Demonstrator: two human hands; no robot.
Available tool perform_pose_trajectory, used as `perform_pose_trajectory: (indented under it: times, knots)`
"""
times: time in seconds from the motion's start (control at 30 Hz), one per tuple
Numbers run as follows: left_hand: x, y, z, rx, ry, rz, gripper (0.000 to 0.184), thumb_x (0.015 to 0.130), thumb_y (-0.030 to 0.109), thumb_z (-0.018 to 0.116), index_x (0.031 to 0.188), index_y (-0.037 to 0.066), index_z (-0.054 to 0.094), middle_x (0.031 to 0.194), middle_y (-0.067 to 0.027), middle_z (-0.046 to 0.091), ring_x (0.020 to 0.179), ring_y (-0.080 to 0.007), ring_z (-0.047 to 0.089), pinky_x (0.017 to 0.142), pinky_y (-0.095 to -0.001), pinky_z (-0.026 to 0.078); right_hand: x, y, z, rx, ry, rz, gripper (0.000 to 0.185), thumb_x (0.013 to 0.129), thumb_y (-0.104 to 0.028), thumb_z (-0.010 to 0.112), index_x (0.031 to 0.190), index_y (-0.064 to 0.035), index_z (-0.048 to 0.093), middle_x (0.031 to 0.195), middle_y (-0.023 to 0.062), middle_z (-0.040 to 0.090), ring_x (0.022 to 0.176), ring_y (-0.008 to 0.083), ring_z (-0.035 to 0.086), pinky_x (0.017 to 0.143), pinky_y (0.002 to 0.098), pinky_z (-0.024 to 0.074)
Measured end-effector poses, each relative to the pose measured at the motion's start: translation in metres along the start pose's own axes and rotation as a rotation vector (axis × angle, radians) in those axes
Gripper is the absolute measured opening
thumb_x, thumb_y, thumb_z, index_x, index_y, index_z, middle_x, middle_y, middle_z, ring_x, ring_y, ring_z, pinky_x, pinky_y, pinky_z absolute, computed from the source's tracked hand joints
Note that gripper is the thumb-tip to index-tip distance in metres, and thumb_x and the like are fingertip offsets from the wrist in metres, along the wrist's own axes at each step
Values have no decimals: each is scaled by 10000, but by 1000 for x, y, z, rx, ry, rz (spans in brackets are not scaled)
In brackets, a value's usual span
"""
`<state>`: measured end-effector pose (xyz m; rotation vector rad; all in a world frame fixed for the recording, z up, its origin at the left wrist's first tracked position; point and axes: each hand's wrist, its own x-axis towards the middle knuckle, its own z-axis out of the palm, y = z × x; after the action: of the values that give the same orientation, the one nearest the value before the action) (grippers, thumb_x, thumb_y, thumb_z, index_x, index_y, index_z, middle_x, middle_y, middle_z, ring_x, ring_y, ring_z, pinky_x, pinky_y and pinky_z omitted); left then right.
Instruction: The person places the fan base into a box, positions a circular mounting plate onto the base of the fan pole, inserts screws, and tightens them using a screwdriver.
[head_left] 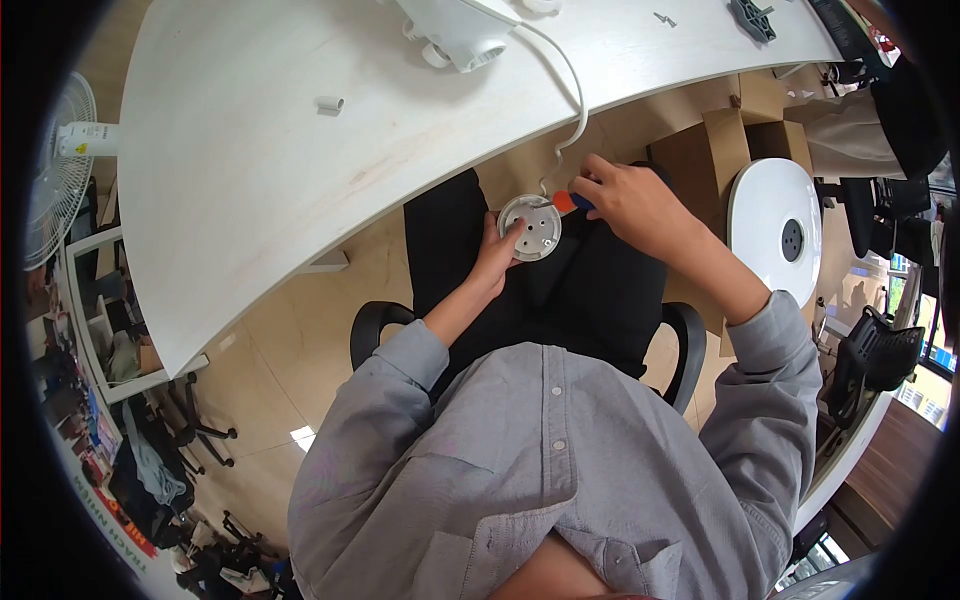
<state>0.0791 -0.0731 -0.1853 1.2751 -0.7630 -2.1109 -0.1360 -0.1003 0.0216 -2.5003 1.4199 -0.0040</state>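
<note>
So from where I'm sitting, on the head cam, I've got the left hand [497, 251] gripping a round white part [541, 243], shallow like a dish, with holes in its inner face. It's up over the lap, between the black-trousered thighs [440, 255], just off the near edge of the tabletop [230, 180]. The left thumb is pressed on the inner face; I can't really tell how the other fingers sit underneath. My right hand [622, 203] has its fingers curled round a screwdriver [582, 202], blue handle with an orange bit, pinching it firmly. The shaft points left at the upper part of the dish, but I can't make out whether the tip is seated in anything.

A white cord [575, 80] drops from beside the white housing [450, 35] on the tabletop down to the dish. There's a little pale cylinder [329, 105] up there too. Off to the right, a big white disc [752, 235] stands against an open cardboard box [695, 160].
</note>
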Motion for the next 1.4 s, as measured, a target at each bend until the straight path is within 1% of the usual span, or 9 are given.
perform_pose_trajectory:
  times: [0.23, 0.43, 0.63, 0.73, 0.83, 0.93, 1.13, 1.23, 1.4]
  knots:
    - [-3, 3, 3, 5, -10, 11, 430, 998, 335, 633, 1290, 149, 378, 1276, -78, 518, 1173, -183, 578, 868, -422, 560, 19, -10, 3, -115, -70, -128, 287, 825, -194, 760, 1024, -17, 653, 859, 140, 628, 743, 333, 671, 657, 420, 535]
    - [5, -6, -3, 15, -14, 3, 406, 998, 334, 634, 1258, 153, 380, 1280, -78, 507, 1192, -188, 561, 868, -439, 559, 18, -11, 11, 61, 25, 43, 336, 856, -297, 751, 987, -6, 648, 658, 166, 618, 658, 373, 655, 618, 454, 527]
    - [5, -2, 0, -12, 31, -3, 372, 1001, 324, 627, 1213, 140, 382, 1245, -81, 519, 1144, -190, 591, 840, -418, 576, 5, -5, 20, 230, 170, 317, 294, 851, -312, 751, 904, -40, 653, 713, 148, 643, 687, 385, 663, 652, 461, 542]
    - [3, -2, 1, -13, 12, 3, 368, 1003, 325, 624, 1202, 132, 383, 1236, -84, 520, 1136, -189, 596, 839, -411, 582, -2, 6, 15, 294, 232, 52, 267, 855, -251, 746, 998, -46, 652, 838, 130, 622, 783, 370, 666, 682, 443, 541]
    - [3, 0, 1, -2, 9, 0, 365, 1004, 329, 622, 1194, 128, 384, 1223, -83, 522, 1128, -184, 599, 837, -406, 585, 3, 3, 5, 26, 6, -40, 251, 846, -208, 747, 1017, -49, 654, 931, 114, 597, 827, 354, 660, 708, 438, 542]
    - [3, -1, 1, -2, 23, -7, 362, 1005, 335, 622, 1187, 130, 386, 1209, -77, 524, 1122, -180, 600, 832, -401, 585, 10, 6, 12, -1, 11, -147, 189, 876, -220, 701, 929, -39, 677, 795, 132, 599, 694, 345, 659, 649, 433, 539]
    - [2, -1, 1, 3, 19, 18, 365, 1003, 343, 626, 1185, 135, 387, 1218, -72, 519, 1135, -177, 590, 833, -400, 581, 16, -5, 28, 135, 119, 146, 238, 867, -230, 716, 868, 5, 676, 670, 139, 596, 614, 374, 640, 602, 448, 540]
    - [3, -2, 2, 14, 42, 2, 368, 1004, 345, 623, 1192, 135, 387, 1229, -72, 517, 1141, -181, 588, 840, -408, 578, 18, -8, 27, 242, 89, 371, 251, 860, -246, 736, 916, -11, 670, 767, 155, 620, 692, 389, 654, 650, 438, 549]
    - [4, -3, 1, 0, 38, -2, 363, 1007, 339, 615, 1204, 134, 389, 1237, -81, 516, 1143, -190, 587, 829, -407, 575, 2, 9, 12, 194, 77, 72, 248, 863, -219, 739, 1021, -46, 655, 899, 153, 608, 795, 367, 666, 695, 429, 541]
